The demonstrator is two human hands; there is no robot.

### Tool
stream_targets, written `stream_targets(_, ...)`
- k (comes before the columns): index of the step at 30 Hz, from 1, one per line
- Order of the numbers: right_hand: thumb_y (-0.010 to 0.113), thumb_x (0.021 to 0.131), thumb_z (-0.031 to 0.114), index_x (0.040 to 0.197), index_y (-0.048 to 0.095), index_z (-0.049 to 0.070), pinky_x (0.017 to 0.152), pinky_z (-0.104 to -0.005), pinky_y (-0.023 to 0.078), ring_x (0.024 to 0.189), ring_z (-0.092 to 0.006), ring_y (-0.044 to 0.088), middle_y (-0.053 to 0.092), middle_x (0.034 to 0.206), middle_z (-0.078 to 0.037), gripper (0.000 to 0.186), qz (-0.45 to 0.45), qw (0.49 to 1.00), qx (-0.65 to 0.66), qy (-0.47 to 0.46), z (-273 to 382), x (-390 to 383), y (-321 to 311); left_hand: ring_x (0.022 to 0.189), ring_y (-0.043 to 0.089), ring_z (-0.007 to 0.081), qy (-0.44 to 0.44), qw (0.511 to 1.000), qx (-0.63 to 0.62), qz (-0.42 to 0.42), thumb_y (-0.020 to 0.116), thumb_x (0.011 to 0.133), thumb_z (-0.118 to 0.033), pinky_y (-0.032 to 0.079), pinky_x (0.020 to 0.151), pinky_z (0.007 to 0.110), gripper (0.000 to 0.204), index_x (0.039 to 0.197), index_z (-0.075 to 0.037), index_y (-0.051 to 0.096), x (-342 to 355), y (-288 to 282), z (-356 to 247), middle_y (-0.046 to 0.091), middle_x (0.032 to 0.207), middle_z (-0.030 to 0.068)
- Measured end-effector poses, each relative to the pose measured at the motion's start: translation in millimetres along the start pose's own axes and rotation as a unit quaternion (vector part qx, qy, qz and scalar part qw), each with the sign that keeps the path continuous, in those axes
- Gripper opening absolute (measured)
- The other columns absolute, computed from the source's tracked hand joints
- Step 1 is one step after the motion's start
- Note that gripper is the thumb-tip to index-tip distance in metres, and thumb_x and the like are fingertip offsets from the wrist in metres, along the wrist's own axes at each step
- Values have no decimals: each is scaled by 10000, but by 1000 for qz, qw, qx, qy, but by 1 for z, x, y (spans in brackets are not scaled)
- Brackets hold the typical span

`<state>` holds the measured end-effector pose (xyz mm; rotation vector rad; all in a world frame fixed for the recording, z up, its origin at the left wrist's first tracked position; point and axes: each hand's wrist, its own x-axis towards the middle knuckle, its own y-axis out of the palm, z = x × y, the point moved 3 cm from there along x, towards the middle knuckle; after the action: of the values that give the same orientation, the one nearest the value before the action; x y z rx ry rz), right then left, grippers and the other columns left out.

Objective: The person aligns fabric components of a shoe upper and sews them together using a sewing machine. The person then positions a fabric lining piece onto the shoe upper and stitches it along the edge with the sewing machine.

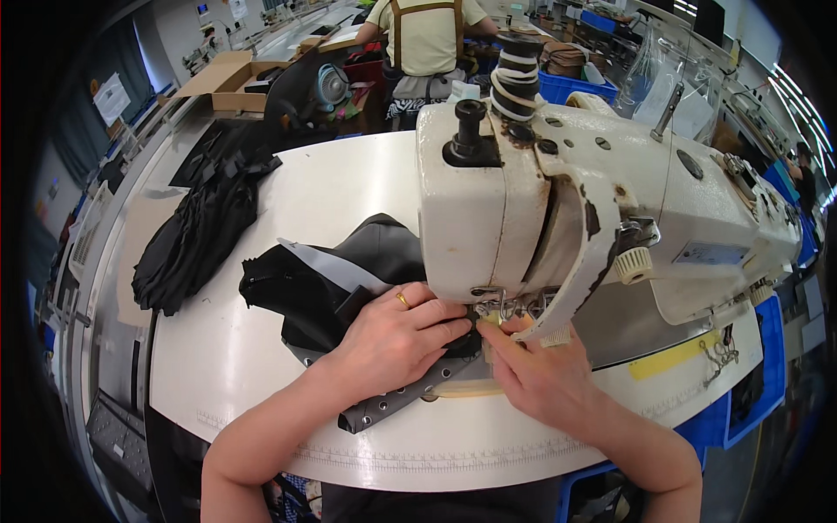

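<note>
A white industrial sewing machine (pixel 484 200) with worn paint stands on a white table (pixel 235 383). A black and grey fabric piece (pixel 288 288) with a pale strip and a lower band of metal eyelets lies left of its needle area. My left hand (pixel 397 340) grips and presses this piece beside the presser foot (pixel 506 307), fingers curled together, a ring on one. My right hand (pixel 540 375) is closed just right of the foot, index fingertip at the work under the needle. What its fingers hold is too small to make out.
A pile of black fabric (pixel 196 231) lies on the left. Behind are an open cardboard box (pixel 248 91), a small fan (pixel 331 87) and a seated co-worker (pixel 423 35). A blue bin (pixel 754 366) sits beside the table on the right. Small metal tools (pixel 719 357) lie at the table's right end.
</note>
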<state>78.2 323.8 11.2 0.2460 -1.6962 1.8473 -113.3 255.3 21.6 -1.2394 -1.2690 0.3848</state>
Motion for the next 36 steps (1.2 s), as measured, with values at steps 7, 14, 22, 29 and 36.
stream_targets(7, 694, 815, 130, 1173, 682, 43, 721, -391, 459, 793, -263, 546, 679, 982, -69, 368, 0, 999, -44, -18, 3, 2, -1, 1079, 611, 232, 0, 1000, -3, 4, 753, 682, -71, 533, 937, 375, 377, 1059, -94, 744, 1, -2, 2, 678, 1093, 7)
stream_targets(14, 694, 826, 140, 1152, 696, 49, 670, -382, 453, 764, -260, 550, 670, 945, -58, 339, -6, 997, -74, -11, 4, 4, 3, 1072, 620, 236, -7, 1000, 6, 14, 759, 682, -80, 533, 943, 366, 376, 1057, -103, 747, 3, -1, 9, 694, 1109, 14)
stream_targets(22, 698, 824, 135, 1150, 690, 53, 662, -369, 441, 740, -246, 542, 657, 909, -47, 337, -6, 996, -91, -4, 8, 6, 3, 1031, 634, 225, -13, 1000, 15, 2, 779, 688, -102, 538, 929, 348, 355, 1042, -108, 755, 1, -1, 8, 722, 1077, 7)
stream_targets(29, 704, 814, 135, 1154, 679, 50, 654, -365, 432, 740, -242, 544, 655, 903, -46, 351, 2, 996, -93, 1, 8, 6, 4, 999, 640, 216, -9, 1000, -8, -20, 795, 681, -112, 541, 916, 344, 323, 1003, -104, 765, 0, 1, 12, 728, 1061, 6)
stream_targets(36, 702, 819, 138, 1146, 676, 54, 668, -366, 441, 752, -247, 555, 661, 913, -56, 339, 10, 994, -106, 13, 10, 7, 5, 985, 636, 224, -2, 999, 16, -32, 792, 694, -114, 542, 907, 348, 305, 998, -102, 766, 2, 4, 11, 726, 1051, 11)
